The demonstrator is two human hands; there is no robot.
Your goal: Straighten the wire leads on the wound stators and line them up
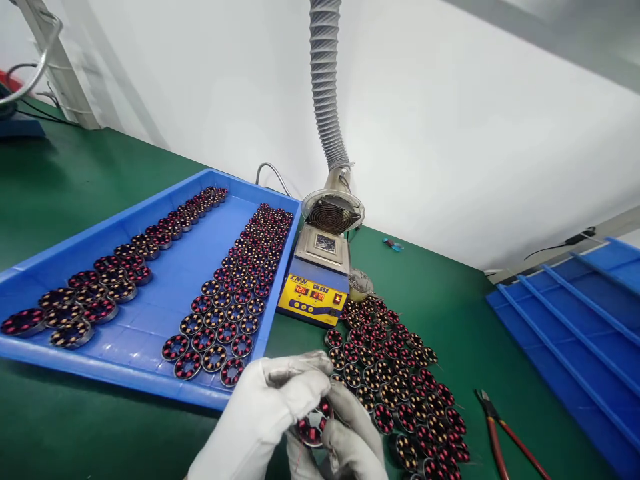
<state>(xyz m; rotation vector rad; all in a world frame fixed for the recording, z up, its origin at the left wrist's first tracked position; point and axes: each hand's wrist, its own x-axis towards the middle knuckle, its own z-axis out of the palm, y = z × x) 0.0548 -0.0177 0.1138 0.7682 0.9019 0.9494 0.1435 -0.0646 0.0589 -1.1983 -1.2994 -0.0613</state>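
Observation:
Both hands wear white gloves, smudged grey at the fingers, and meet at the bottom centre. My right hand [350,433] is closed round the side of a ring-shaped coil part [311,432] with dark red windings. My left hand [273,407] reaches over the top of that part, its fingers pressed together close to the rim; whether they pinch a wire is too small to tell. A thin reddish wire hangs below the part. To the right of the hands lies a heap of similar coil parts [400,373] on the green table.
A blue tray [125,377] with rows of coil parts stands left. A yellow-fronted solder pot [313,293] sits behind the hands, under an exhaust hose [327,80]. Red-handled cutters [493,420] and blue trays [565,333] are at right.

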